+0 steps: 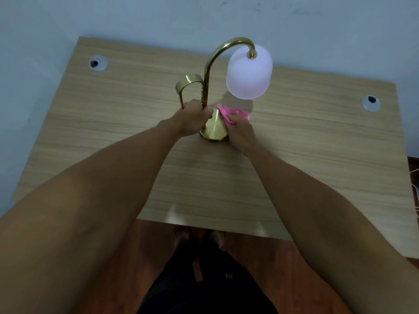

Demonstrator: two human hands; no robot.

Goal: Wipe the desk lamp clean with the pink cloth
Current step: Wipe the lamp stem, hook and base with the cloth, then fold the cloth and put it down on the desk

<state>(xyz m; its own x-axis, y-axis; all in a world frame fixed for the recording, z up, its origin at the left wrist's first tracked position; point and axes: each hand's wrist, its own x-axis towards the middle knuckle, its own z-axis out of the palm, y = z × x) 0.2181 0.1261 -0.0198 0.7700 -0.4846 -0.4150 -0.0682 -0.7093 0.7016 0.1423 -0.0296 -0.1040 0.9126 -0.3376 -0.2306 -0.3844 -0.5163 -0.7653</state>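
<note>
The wipe is under way and low on the desk lamp [205, 87], which stands mid-worktop [317, 132]. The left hand [196, 120] grips the brass stem just above the base, steadying it. The right hand [241, 132] holds the bunched pink cloth [223, 114] against the round base. By my judgement the curved neck and frosted shade [248, 73] are yet to be wiped

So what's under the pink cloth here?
The cloth lies on the lamp's brass base, at its right edge, pressed down by the right hand. How far it spills onto the desk is hidden.
</note>
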